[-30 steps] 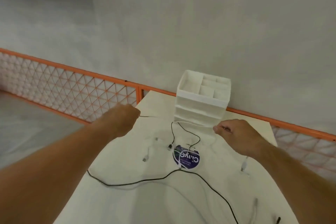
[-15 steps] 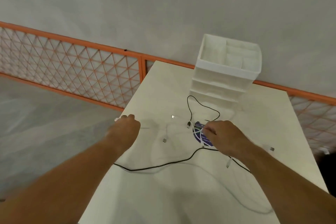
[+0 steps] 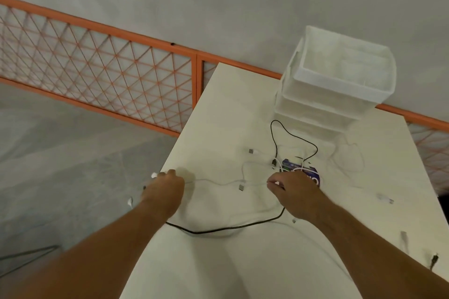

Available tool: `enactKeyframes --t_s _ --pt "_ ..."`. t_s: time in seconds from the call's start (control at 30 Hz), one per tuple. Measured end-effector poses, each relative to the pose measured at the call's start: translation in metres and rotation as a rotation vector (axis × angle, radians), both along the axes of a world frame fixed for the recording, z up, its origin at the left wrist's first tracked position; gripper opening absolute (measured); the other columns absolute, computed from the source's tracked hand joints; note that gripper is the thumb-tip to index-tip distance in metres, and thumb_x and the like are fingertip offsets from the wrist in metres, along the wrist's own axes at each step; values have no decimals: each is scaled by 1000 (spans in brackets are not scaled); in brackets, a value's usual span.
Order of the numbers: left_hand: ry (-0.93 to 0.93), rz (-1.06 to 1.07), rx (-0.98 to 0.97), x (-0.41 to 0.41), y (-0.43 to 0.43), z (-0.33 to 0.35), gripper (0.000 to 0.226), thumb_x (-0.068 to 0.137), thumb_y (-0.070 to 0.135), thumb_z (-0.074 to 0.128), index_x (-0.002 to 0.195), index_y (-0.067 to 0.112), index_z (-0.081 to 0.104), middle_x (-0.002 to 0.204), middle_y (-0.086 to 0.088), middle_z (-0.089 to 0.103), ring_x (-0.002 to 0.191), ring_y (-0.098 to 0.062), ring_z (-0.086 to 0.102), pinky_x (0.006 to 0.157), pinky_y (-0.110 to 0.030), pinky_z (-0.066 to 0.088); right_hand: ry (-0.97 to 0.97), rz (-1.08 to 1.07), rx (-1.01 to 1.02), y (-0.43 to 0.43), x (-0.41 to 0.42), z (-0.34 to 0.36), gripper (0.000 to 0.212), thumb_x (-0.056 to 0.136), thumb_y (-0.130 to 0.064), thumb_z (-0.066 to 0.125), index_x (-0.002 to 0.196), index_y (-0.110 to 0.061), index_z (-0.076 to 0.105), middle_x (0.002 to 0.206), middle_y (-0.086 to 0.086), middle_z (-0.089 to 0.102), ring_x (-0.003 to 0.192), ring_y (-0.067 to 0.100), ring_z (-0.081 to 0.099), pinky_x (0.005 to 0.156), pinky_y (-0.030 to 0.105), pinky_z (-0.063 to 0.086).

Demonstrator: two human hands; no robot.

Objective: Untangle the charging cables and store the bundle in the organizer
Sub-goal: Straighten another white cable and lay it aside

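A white cable point(image 3: 218, 182) runs low over the white table point(image 3: 218, 109) between my two hands. My left hand point(image 3: 165, 187) is closed on one end at the table's left edge. My right hand point(image 3: 294, 187) pinches the same cable near the middle. A black cable point(image 3: 294, 137) loops in front of the white organizer point(image 3: 340, 87) and curves back under my right wrist. Several white plugs lie loose around it. The organizer stands at the back, its top tray open.
A round purple sticker point(image 3: 306, 172) lies under the cables beside my right hand. More plug ends point(image 3: 385, 198) rest toward the right edge. An orange mesh fence point(image 3: 102, 75) runs behind and left of the table, with grey floor below.
Both hands have come down and nearer the table's front. My right hand moved left off the sticker, and the white cable now stretches between the hands. The view tilted downward.
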State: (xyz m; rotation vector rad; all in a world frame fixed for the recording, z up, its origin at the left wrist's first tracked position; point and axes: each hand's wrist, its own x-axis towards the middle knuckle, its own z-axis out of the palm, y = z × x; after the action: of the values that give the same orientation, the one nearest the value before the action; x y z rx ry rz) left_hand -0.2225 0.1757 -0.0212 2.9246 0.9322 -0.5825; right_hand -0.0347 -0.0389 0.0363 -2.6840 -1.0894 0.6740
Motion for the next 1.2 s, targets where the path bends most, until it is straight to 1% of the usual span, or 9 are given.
enactKeyframes --t_s 0.13,0.23,0.4,0.57,0.7,0.83,0.97,1.07,1.2 --pt "-74 -72 -26 5 -1 -4 30 89 15 42 112 15 61 115 -4 53 106 -24 54 89 -37 44 19 48 -30 10 -3 -12 24 98 -32 47 101 -25 69 95 -4 71 85 13 61 77 29 50" --pt "-98 -110 -103 12 -9 -3 29 92 17 40 113 13 59 117 -5 51 108 -24 52 82 -34 44 6 85 -37 14 -3 -18 25 96 -34 48 99 -26 71 97 -5 71 88 14 62 81 31 50" --pt "-73 -112 -103 15 -16 -4 24 95 20 37 106 14 58 111 -6 58 100 -29 59 71 -31 34 28 103 -112 5 1 -19 27 97 -36 48 106 -26 71 103 -7 70 95 13 61 86 30 50" --pt "-31 -154 -93 17 -23 1 24 95 23 40 105 15 60 111 -6 59 100 -29 59 71 -31 34 81 99 -146 -7 1 -21 28 97 -37 49 113 -26 69 112 -7 68 103 13 60 91 30 48" --pt "22 -156 -86 20 -30 3 23 93 21 43 104 14 61 109 -8 61 97 -28 61 71 -30 38 86 149 -184 -15 -3 -24 31 99 -30 44 125 -26 63 125 -3 60 116 17 53 99 30 42" --pt "75 -201 -48 23 -39 4 24 93 19 44 108 13 61 110 -8 62 99 -29 61 72 -30 38 103 196 -209 -24 -12 -28 36 101 -29 41 135 -28 55 133 -1 56 122 18 50 100 27 38" --pt "91 -257 -35 28 -46 5 24 93 18 44 108 13 62 109 -7 63 97 -29 62 73 -31 41 105 237 -227 -31 -19 -27 44 99 -43 44 139 -26 49 134 0 53 124 21 49 102 33 40" --pt "46 -249 -105 37 -53 5 25 95 23 42 109 14 61 111 -7 62 99 -28 61 72 -30 38 132 203 -190 -36 -17 -23 56 95 -57 43 142 -26 45 140 -3 48 128 19 43 106 35 38" --pt "-65 -165 -215 56 -63 4 33 101 33 32 105 15 58 110 -8 61 97 -27 59 72 -31 37 163 142 -151 -42 -7 -21 58 96 -58 37 143 -26 44 144 -5 46 131 16 42 108 35 36"
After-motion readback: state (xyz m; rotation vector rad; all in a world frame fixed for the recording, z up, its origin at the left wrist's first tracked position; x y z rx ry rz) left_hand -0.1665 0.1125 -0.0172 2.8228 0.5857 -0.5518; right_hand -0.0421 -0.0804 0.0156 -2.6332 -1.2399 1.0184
